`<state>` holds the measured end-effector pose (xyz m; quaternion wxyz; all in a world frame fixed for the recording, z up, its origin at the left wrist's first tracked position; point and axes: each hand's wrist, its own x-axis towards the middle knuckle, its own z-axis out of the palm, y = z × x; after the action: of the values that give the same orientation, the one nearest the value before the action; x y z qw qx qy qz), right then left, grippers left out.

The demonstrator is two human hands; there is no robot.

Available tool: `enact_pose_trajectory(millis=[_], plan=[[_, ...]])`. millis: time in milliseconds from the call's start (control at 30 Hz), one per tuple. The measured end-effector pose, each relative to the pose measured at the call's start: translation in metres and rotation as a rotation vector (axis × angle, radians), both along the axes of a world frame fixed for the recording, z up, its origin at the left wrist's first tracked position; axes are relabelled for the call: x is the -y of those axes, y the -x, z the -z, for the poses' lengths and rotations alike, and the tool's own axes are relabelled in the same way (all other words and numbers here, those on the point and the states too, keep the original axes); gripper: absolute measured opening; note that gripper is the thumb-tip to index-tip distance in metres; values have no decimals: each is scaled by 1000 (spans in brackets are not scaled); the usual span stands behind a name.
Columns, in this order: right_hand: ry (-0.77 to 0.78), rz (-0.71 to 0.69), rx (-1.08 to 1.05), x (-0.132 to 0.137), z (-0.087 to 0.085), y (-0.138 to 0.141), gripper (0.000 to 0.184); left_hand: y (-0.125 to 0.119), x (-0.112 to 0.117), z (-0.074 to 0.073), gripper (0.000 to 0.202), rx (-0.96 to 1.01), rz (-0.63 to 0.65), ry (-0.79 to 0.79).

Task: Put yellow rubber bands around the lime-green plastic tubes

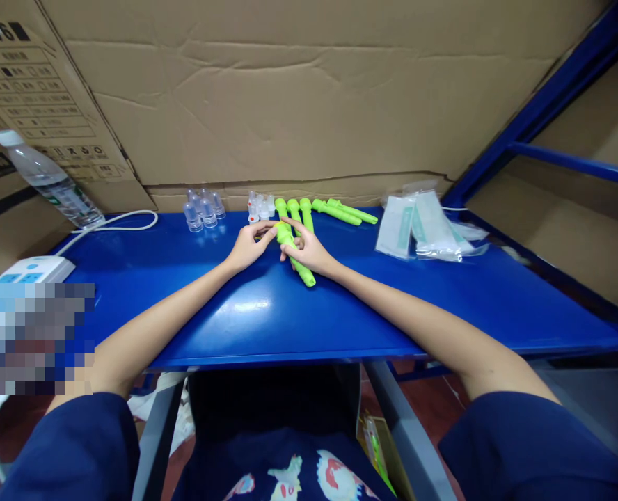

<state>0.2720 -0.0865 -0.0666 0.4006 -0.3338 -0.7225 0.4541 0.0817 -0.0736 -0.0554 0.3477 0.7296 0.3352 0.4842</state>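
Note:
Between my hands is a lime-green flashlight-shaped tube (302,270), tilted with its wider head away from me and its narrow end toward me. My right hand (309,249) is wrapped around its body, a finger reaching up by the head. My left hand (251,245) is closed at the head end, thumb and fingers against it. Something small and yellow shows by the left fingertips; what it is I cannot make out. Just behind my hands, several more lime-green flashlight-shaped tubes (344,211) lie on the blue table (225,327).
Several clear plastic caps (202,213) stand at the back left, and small whitish pieces with red dots (259,209) beside the tubes. Plastic packets (426,224) lie at right. A water bottle (53,182) leans at left near a power strip (35,270). Cardboard (309,97) walls the back.

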Motion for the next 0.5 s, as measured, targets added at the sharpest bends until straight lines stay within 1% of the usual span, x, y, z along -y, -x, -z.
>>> enact_pose_trajectory(millis=[233,367,500], plan=[[26,15,9,2,-2,1,78,1,0,-1,51,16,15,19],[25,35,-17,3,-3,2,76,1,0,-1,58,47,32,41],[31,50,-42,4,-3,3,68,1,-1,-2,66,66,14,70]])
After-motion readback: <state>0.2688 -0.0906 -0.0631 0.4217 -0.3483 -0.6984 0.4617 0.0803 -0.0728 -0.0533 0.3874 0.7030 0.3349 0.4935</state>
